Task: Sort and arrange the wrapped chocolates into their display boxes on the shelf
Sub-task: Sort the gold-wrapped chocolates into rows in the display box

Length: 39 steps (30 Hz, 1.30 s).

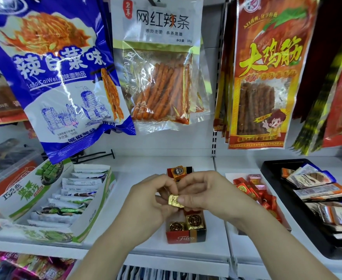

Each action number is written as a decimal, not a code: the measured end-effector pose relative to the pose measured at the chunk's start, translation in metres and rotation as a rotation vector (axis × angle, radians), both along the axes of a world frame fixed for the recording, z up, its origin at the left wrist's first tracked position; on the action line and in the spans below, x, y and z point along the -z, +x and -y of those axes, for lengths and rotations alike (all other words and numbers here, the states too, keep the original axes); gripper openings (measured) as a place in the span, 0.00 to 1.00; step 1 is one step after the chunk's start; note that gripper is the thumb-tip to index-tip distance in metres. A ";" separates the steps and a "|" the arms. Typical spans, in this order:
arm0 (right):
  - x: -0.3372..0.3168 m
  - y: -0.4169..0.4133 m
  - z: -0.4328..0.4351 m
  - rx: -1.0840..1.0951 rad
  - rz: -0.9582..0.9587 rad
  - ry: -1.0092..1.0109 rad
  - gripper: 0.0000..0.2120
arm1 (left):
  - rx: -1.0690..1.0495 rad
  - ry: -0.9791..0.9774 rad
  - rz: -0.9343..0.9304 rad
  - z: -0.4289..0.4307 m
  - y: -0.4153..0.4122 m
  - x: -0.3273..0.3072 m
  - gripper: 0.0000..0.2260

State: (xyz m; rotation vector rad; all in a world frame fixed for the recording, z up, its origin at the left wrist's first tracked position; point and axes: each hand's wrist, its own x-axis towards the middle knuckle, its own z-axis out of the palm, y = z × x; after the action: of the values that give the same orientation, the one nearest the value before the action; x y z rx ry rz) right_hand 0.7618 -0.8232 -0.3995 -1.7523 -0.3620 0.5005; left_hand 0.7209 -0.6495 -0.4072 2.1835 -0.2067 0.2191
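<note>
- At the far left, a green and white box (97, 201) of wrapped bars is sitting on the shelf (129, 178), well apart from your work
- Your left hand (145, 201) is curling its fingers onto the left end of a gold chocolate (175, 201) and pinching it
- Your right hand (204, 195) is clamping the other end between thumb and forefinger, so both hands are holding one piece, with its long side running left to right between them
- The red and black box (186, 237) is lying directly below your hands, its length running away from you; two gold chocolates (195, 220) are filling its front row, and your hands are hiding the space behind them
- You're probably heading straight down, with neither hand nearer
- On the right, red chocolates (253, 188) are lying in a pile beside a black tray (271, 168)
</note>
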 end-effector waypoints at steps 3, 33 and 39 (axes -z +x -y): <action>0.002 -0.002 -0.001 0.031 0.173 -0.170 0.17 | 0.050 -0.050 -0.143 -0.003 -0.006 -0.009 0.19; 0.012 0.003 0.012 -0.298 0.353 -0.716 0.16 | 0.200 0.408 -0.339 -0.007 0.002 0.013 0.12; 0.011 0.004 0.011 -0.306 0.289 -0.690 0.15 | 0.242 0.527 -0.331 -0.001 0.005 0.012 0.16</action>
State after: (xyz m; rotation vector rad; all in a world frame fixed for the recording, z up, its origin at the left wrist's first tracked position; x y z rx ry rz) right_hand 0.7657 -0.8338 -0.4110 -2.4673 -0.7320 0.6388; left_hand 0.7256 -0.6481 -0.4192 2.6414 -0.3683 -0.3731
